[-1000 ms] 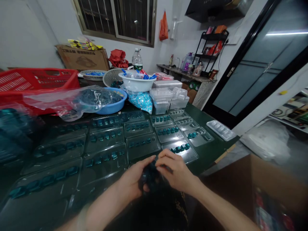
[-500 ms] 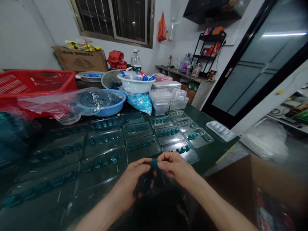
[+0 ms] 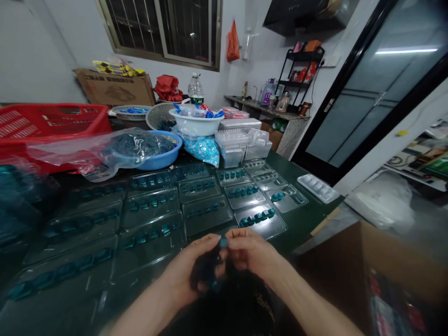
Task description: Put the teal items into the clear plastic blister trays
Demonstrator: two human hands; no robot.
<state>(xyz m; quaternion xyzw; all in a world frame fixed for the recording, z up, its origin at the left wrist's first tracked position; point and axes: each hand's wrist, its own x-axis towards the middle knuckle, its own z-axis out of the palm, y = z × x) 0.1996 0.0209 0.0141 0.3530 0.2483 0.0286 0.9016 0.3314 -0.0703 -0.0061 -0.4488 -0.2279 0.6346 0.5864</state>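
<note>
Close to the table's front edge, my left hand (image 3: pixel 191 266) and my right hand (image 3: pixel 255 252) meet at their fingertips. Between them is a small teal block (image 3: pixel 223 241), pinched from both sides. Several dark teal pieces (image 3: pixel 206 270), blurred, lie in the curled palm of my left hand. Just beyond my right hand is a clear plastic tray (image 3: pixel 276 229) with a row of teal blocks (image 3: pixel 257 218). Similar clear trays with teal rows cover much of the dark green table (image 3: pixel 297 224).
At the back stand a blue basin (image 3: pixel 163 161) under a plastic bag, a white bowl (image 3: pixel 196 125) and stacked clear boxes (image 3: pixel 241 144). A red basket (image 3: pixel 59 116) is at the left. An open cardboard box (image 3: pixel 336 266) sits at the lower right, a white tray (image 3: pixel 318 187) at the table's right edge.
My right fingers were above the dark pieces in my left hand; now both hands' fingertips pinch one teal block. My hands have moved slightly down, and the view has shifted a little.
</note>
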